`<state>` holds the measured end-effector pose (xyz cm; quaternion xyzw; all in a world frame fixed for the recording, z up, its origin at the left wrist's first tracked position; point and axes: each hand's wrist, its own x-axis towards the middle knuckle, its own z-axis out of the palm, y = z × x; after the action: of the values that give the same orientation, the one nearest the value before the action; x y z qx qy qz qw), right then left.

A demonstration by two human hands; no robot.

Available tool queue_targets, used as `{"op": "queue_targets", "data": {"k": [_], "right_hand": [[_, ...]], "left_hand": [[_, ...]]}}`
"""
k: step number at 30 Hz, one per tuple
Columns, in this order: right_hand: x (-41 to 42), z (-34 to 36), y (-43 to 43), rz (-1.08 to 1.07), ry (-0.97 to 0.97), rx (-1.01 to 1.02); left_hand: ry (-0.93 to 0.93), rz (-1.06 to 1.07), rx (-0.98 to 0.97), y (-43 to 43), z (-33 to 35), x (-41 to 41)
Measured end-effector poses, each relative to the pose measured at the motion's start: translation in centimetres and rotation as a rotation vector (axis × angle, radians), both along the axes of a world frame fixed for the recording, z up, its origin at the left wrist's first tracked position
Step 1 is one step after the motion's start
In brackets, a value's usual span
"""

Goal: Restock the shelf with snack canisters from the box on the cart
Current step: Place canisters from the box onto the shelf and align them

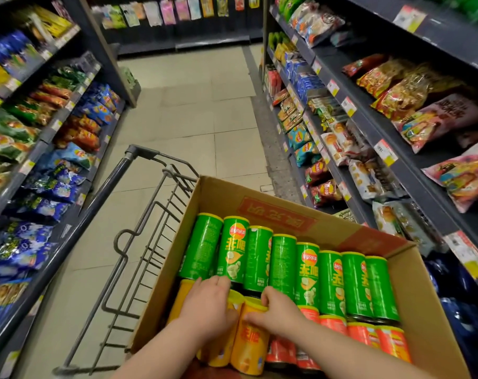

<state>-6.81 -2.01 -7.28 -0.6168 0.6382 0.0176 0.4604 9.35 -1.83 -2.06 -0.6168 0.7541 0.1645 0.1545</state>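
— What's hidden from where you stand?

— Quite a bit. Both forearms run off the bottom edge, and so does the near end of the box [161,283]. The left hand [207,305] covers the top of the can under it, so its fingertips are out of sight. The print on the red cans [365,335] is too blurred to read.

— And the hands themselves?

— Both are down in the box, side by side, thumbs almost meeting. The right hand [280,310] has its fingers hooked over the rim of a yellow can [250,346] and its thumb on the can's side, a firm pinch at the top end. The left hand lies palm down on the next yellow can [220,351], fingers bent over its end, thumb in the gap between the two cans. It grips that one.

— Where do the cans lie?

— All on their sides in the box. The two yellow ones are at the near left, touching each other. The red cans are just to their right. The green cans [284,263] make a row across the far half, and the left hand's knuckles reach their near ends.

— And the box?

— It sits on the cart [139,242], toward its right side, with the wire frame showing to the left. The left shelf [68,165] and right shelf [369,124] hold snack bags, with the tiled floor [188,105] between them.
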Motion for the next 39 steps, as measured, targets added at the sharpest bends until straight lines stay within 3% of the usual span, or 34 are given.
{"op": "queue_targets", "data": {"k": [7, 11, 16, 21, 29, 39], "right_hand": [[0.0, 0.0, 1.2, -0.164, -0.079, -0.069], [-0.2, -0.1, 2.2, -0.23, -0.108, -0.086], [-0.2, -0.1, 2.3, -0.354, -0.231, 0.069], [0.2, -0.8, 3.1, -0.414, -0.239, 0.049], [-0.7, 2.2, 3.4, -0.46, -0.281, -0.06], [-2.0, 8.1, 6.4, -0.583, -0.357, -0.202]], "left_hand": [[0.231, 0.075, 0.095, 1.0, -0.2, 0.2], [0.302, 0.155, 0.052, 1.7, -0.6, 0.5], [0.277, 0.194, 0.15, 1.8, -0.5, 0.7], [0.295, 0.191, 0.19, 2.2, -0.4, 0.3], [0.422, 0.35, 0.095, 2.4, 1.6, 0.5], [0.754, 0.527, -0.019, 3.8, 5.7, -0.7]]}}
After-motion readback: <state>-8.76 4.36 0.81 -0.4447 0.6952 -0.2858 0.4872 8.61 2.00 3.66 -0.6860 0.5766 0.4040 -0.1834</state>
